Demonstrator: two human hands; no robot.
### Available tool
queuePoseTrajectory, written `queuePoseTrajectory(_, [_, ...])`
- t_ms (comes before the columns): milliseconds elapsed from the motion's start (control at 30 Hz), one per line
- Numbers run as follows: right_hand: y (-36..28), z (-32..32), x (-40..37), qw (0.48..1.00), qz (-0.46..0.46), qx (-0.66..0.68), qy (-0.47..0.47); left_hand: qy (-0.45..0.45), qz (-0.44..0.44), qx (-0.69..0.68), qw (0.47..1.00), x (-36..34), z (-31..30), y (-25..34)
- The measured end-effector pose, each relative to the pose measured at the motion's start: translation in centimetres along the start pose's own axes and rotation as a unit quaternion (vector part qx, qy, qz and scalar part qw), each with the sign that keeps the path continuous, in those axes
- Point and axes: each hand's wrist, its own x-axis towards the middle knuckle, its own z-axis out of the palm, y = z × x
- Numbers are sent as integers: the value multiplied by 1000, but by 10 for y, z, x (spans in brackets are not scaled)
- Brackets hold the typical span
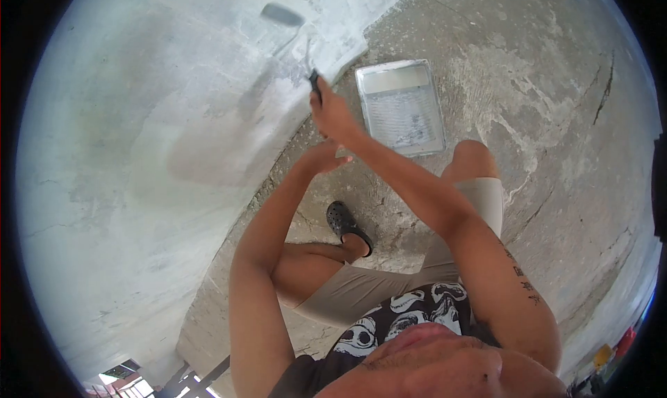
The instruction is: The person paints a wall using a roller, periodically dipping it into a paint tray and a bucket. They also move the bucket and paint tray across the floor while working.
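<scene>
My right hand (335, 113) is closed around the black handle of a paint roller (282, 14). The roller's grey cover lies against the whitish wall (174, 113), and its wire frame is blurred. Below the right wrist is my left hand (325, 159), holding nothing, its partly visible fingers stretched loosely to the right. Just right of my right hand, a paint tray (438, 130) rests on the floor with pale paint at its far end and wet streaks over its ribbed slope.
The concrete floor (542, 99) is rough, cracked and paint-spotted, and meets the wall along a slanting edge. My foot in a black clog (342, 218) is below the tray. Colourful items (615, 349) sit at the lower right.
</scene>
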Motion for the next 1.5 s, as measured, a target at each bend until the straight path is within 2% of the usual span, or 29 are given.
queuePoseTrajectory(67, [6, 12, -22, 994, -88, -64, 29, -12, 25, -26, 999, 8, 8, -18])
queuePoseTrajectory(133, [7, 12, -27, 994, -98, -28, 46, -23, 48, -47, 998, 14, 18, -35])
queuePoseTrajectory(200, [3, 9, -25, 992, -115, 7, 57, 82, 85, 102, 988, 14, 28, -48])
queuePoseTrajectory(233, [-2, -2, -23, 997, -41, 55, 35, 83, 83, 102, 988, 8, 17, -34])
queuePoseTrajectory(267, [-8, -12, -21, 994, 34, 101, 11, 41, 46, 52, 997, -2, -2, -6])
queuePoseTrajectory(300, [-14, -22, -20, 994, 35, 100, 7, -1, 8, 1, 1000, -9, -12, 9])
queuePoseTrajectory(367, [-27, -37, -16, 967, 148, 208, -4, -1, -5, 14, 1000, -2, 1, -10])
queuePoseTrajectory(600, [-15, -8, -5, 977, 131, 169, -20, 23, -6, 17, 1000, 0, 13, -38])
queuePoseTrajectory(733, [14, -29, 56, 983, 100, 147, 53, 22, -46, 25, 998, -19, -11, -4])
queuePoseTrajectory(867, [0, -43, 65, 964, 144, 209, 73, 24, -43, 12, 999, -20, -7, -1])
queuePoseTrajectory(933, [5, -21, 36, 984, 111, 134, 30, 23, -38, 16, 999, -15, 1, -12])
queuePoseTrajectory(1000, [36, 16, 2, 999, 3, 33, 39, 14, -6, -11, 1000, -5, 11, -33])
queuePoseTrajectory(1033, [44, 20, 4, 999, 3, 32, 39, 14, -5, -11, 1000, -1, 9, -32])
queuePoseTrajectory(1100, [58, 27, 9, 980, -134, -25, 142, -20, -54, -35, 998, 1, 4, -33])
queuePoseTrajectory(1133, [51, 17, 18, 981, -130, -23, 140, -23, -58, -37, 997, -3, 3, -29])
queuePoseTrajectory(1167, [32, -6, 33, 994, -4, 50, 97, 6, -42, 3, 999, -7, -1, -22])
queuePoseTrajectory(1200, [16, -22, 46, 984, 121, 121, 52, 35, -27, 42, 998, -11, -6, -16])
queuePoseTrajectory(1300, [-4, -41, 63, 973, 161, 157, 41, 15, -51, 13, 999, -23, -13, 6])
queuePoseTrajectory(1333, [-1, -35, 57, 974, 158, 154, 41, 19, -48, 12, 999, -21, -11, 3])
queuePoseTrajectory(1400, [9, -7, 21, 993, 100, 45, 46, 4, -26, 24, 999, -18, -6, -5])
queuePoseTrajectory(1433, [21, 12, -3, 998, 39, 14, 52, 9, -22, 27, 999, -14, -1, -11])
queuePoseTrajectory(1467, [29, 23, -16, 998, -21, -16, 58, 6, -48, 55, 997, -8, 4, -19])
queuePoseTrajectory(1500, [29, 22, -11, 998, -25, -15, 60, 2, -75, 82, 994, -6, 3, -19])
